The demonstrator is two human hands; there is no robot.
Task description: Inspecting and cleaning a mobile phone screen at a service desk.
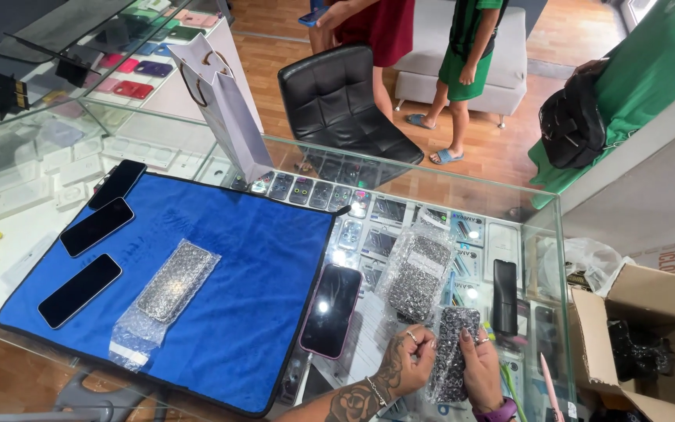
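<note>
**Glass counter with bubble-wrapped packets: items in hand and nearby**

Item in hand: one narrow packet wrapped in clear bubble film with a dark, speckled content (453,352), held upright over the near right part of the clear glass display counter (400,168). The left hand (408,361), tattooed and ringed, is curled with its fingertips pinching the packet's left edge. The right hand (480,367) is closed around the packet's right edge, thumb on the front.

Just beyond the hands: a second bubble-film packet in a clear plastic bag (417,270), lying flat on the glass. Left of the hands: a smartphone with a pink rim and dark screen (330,310), face up, overlapping the right border of a blue cloth mat with black edging (244,258).

On the mat: a third bubble-wrapped packet with loose clear film at its near end (167,291), lying diagonally near the middle; three black-screened smartphones (97,226) in a row along the left edge.

Elsewhere: a slim black handset (505,297) right of the bagged packet; a white paper carrier bag with cord handles (224,101) standing at the mat's far edge; an open brown cardboard box (650,344) to the right of the counter; a black padded chair (345,105) behind the counter.
</note>
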